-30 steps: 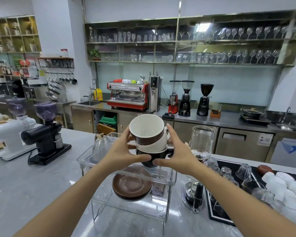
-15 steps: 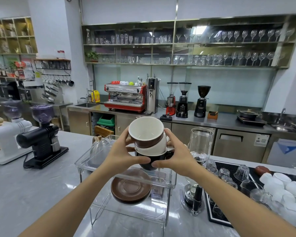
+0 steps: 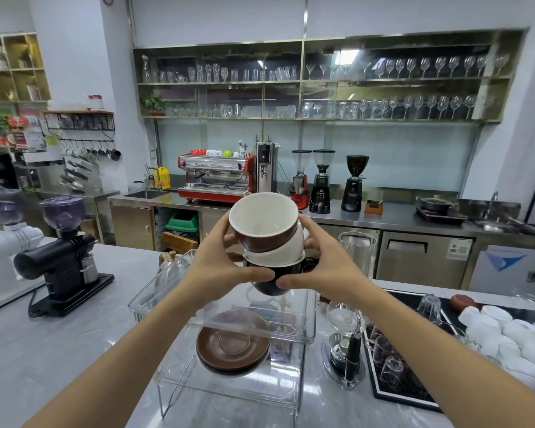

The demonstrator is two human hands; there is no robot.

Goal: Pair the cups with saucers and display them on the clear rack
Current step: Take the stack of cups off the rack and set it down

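Observation:
Both hands hold a stack of three cups in the air above the clear rack (image 3: pixel 303 332). The top brown cup (image 3: pixel 261 222) tilts toward me, showing its white inside; a white cup (image 3: pixel 278 256) sits under it and a black cup (image 3: pixel 267 281) is at the bottom. My left hand (image 3: pixel 220 264) grips the stack's left side and my right hand (image 3: pixel 325 267) its right side. A small stack of brown saucers (image 3: pixel 233 347) lies on the rack's lower tier, seen through the clear upper tier.
A siphon brewer (image 3: pixel 348 338) stands right of the rack, beside a black mat (image 3: pixel 405 384) with upturned glasses. White cups (image 3: pixel 513 338) crowd the far right. A black grinder (image 3: pixel 64 257) and a white grinder (image 3: pixel 3 251) stand at left.
The cup stack has risen slightly higher in the view and tilted a bit more toward me. Both hands keep the same grip.

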